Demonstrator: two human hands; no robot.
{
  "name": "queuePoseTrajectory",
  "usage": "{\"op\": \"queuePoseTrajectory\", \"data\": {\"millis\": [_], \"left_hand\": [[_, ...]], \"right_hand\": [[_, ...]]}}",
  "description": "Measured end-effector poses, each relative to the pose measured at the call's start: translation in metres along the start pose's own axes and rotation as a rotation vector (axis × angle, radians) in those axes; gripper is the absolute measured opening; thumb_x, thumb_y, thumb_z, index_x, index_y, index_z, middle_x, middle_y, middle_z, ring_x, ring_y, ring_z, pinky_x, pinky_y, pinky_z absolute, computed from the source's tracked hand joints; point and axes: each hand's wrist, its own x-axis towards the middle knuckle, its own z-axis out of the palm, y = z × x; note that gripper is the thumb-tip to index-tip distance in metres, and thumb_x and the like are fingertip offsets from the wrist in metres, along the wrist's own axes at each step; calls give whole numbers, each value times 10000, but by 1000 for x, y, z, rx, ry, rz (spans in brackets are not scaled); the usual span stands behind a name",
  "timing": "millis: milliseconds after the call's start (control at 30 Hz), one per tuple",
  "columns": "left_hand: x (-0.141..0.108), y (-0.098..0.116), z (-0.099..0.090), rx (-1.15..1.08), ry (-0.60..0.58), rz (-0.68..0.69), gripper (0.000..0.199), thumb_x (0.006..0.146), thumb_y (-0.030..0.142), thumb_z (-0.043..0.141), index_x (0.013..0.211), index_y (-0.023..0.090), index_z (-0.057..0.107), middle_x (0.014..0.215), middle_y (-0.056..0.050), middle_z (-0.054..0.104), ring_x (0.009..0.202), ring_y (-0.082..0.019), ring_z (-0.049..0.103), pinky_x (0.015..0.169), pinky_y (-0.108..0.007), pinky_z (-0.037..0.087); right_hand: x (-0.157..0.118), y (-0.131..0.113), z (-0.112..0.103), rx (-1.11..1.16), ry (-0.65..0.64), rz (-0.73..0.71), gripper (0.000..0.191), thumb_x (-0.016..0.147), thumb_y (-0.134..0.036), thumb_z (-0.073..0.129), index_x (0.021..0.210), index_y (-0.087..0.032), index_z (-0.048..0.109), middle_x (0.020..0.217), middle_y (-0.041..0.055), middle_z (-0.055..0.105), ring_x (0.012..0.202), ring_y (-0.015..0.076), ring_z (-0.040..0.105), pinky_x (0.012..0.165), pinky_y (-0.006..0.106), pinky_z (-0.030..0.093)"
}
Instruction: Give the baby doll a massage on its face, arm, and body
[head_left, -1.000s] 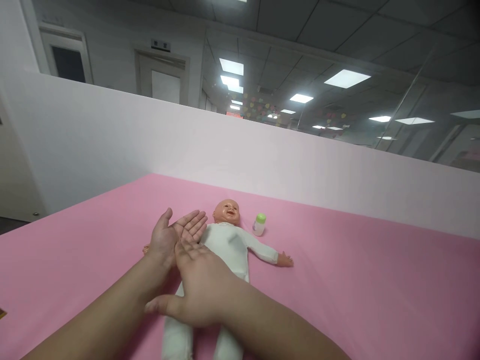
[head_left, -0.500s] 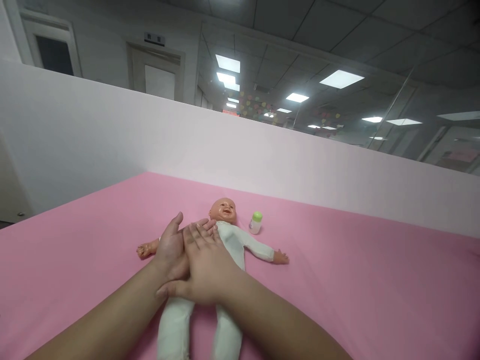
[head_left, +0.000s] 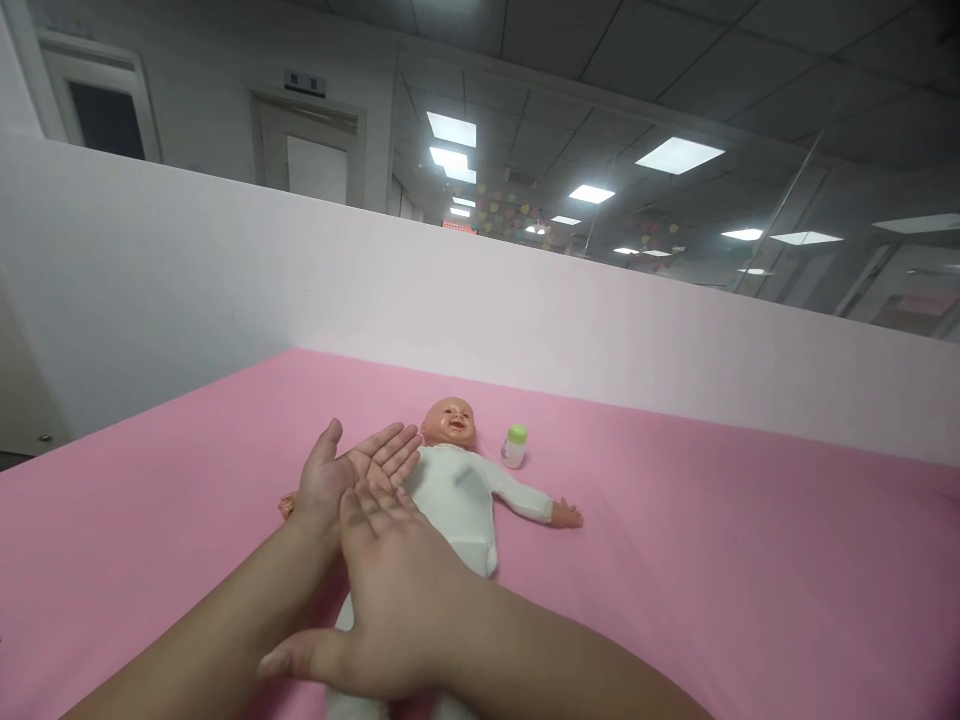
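Observation:
A baby doll (head_left: 454, 495) with a bald head and white clothing lies face up on a pink surface (head_left: 675, 560). Above its left-of-view side, my left hand (head_left: 352, 475) is palm up with its fingers stretched out, holding nothing. My right hand (head_left: 401, 590) lies palm down across my left palm and wrist, fingers extended and thumb spread away. Both hands cover part of the doll's body and legs. A small clear bottle with a green cap (head_left: 514, 446) stands beside the doll's head, to the right.
A low white wall (head_left: 525, 320) runs along the back of the pink surface. Beyond it are doors (head_left: 315, 165), a glass partition and lit ceiling panels (head_left: 679, 155).
My right hand has slid back toward me along my left hand, and its thumb has spread. My left fingers and more of the doll's torso now show.

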Motion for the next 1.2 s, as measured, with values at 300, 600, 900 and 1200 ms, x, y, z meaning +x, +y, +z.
{"op": "queuePoseTrajectory", "data": {"millis": [300,600,900,1200], "left_hand": [[4,-17,-3,78,21,-53,745,1001,659,492,1412,51,617,1392,-289,649,1306,-374,648,1090,-515,545],[15,-32,-10,307,112,116,462,1041,478,568,1161,63,732,1286,-247,717,1232,-304,693,1140,-427,510],[15,-51,-13,501,46,224,351,988,454,659,1063,130,772,1258,-182,746,1289,-308,652,1180,-449,446],[23,-55,-25,602,-47,239,322,912,481,729,1001,177,786,1197,-144,768,1251,-321,665,1170,-450,444]], "right_hand": [[22,52,2,-153,59,36,950,989,-694,574,1688,-144,240,1755,127,158,1642,283,79,1333,509,-15],[-48,93,-15,-67,178,169,644,928,-463,705,1493,-170,611,1586,131,526,1502,332,459,1267,515,342],[-84,75,-2,43,0,-92,618,1040,-487,542,1600,-233,477,1641,75,453,1566,280,357,1320,519,204],[-22,132,-13,-160,-54,83,719,1085,-615,431,1668,-207,330,1719,109,293,1622,311,191,1324,558,117]]}}
